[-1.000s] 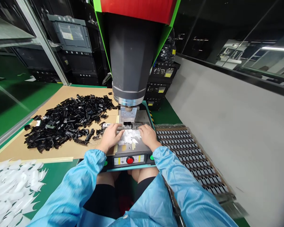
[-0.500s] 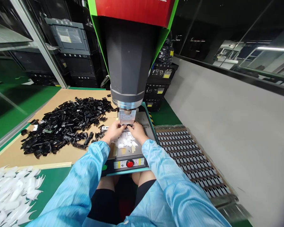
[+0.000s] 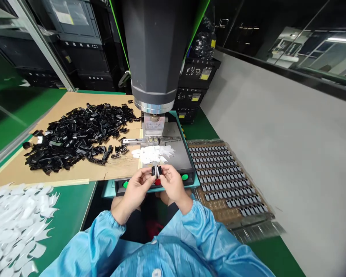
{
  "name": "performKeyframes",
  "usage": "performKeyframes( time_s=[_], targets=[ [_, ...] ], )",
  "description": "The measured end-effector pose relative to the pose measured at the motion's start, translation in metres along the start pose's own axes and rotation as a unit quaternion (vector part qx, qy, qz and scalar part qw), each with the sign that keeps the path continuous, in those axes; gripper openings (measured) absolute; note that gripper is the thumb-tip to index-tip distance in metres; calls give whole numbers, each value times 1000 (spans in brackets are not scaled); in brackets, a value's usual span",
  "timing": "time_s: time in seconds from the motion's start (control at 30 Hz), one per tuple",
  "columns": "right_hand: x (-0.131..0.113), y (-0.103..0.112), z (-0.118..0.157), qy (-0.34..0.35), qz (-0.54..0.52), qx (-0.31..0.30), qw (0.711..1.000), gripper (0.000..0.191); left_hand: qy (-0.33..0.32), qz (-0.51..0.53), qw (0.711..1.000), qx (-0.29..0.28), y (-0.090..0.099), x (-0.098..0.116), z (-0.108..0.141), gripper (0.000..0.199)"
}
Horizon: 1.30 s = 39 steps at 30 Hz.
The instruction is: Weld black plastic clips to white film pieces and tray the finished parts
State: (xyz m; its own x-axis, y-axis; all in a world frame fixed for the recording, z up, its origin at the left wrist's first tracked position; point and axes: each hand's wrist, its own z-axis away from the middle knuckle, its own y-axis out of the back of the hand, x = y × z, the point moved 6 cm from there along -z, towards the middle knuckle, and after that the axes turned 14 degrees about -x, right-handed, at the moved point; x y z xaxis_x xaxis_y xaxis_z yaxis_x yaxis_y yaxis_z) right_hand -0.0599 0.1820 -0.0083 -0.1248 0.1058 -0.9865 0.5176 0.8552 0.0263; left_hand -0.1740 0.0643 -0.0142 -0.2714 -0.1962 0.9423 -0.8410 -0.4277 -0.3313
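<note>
Green table, left of the left hand: white pieces, heaped, nearer the body; cardboard sheet, farther out, edged with tape, bearing piled black clips. Machine base, beyond both hands: metal holder; smaller white pile, nearer. Brown tray, right of the right hand: grey parts, in rows.

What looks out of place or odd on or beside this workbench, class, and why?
Mildly odd: one stray black piece lies apart from the black heap, near the far right corner of the cardboard. On the tray, the two nearest rows of grey parts start partway across, unlike the fuller rows behind.
</note>
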Motion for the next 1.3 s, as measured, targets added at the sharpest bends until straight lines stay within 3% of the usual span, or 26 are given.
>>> performKeyframes(
  time_s=[0.2,0.43,0.77,1.0,1.3],
  targets=[
    [3,-1,22,-3,13,13,1000,35,5,13,1000,-27,-8,-14,12,42],
    [4,-1,28,-3,-1,20,1000,35,1,22,999,-34,-11,-20,17,41],
    [1,-3,29,-15,-32,17,999,33,15,32,999,-37,-14,-14,17,42],
    [1,-6,27,-19,-108,6,994,35,32,42,998,-22,-15,-6,17,41],
    [2,-11,27,-21,-161,11,987,38,83,141,986,-37,-14,-11,17,40]
  ],
)
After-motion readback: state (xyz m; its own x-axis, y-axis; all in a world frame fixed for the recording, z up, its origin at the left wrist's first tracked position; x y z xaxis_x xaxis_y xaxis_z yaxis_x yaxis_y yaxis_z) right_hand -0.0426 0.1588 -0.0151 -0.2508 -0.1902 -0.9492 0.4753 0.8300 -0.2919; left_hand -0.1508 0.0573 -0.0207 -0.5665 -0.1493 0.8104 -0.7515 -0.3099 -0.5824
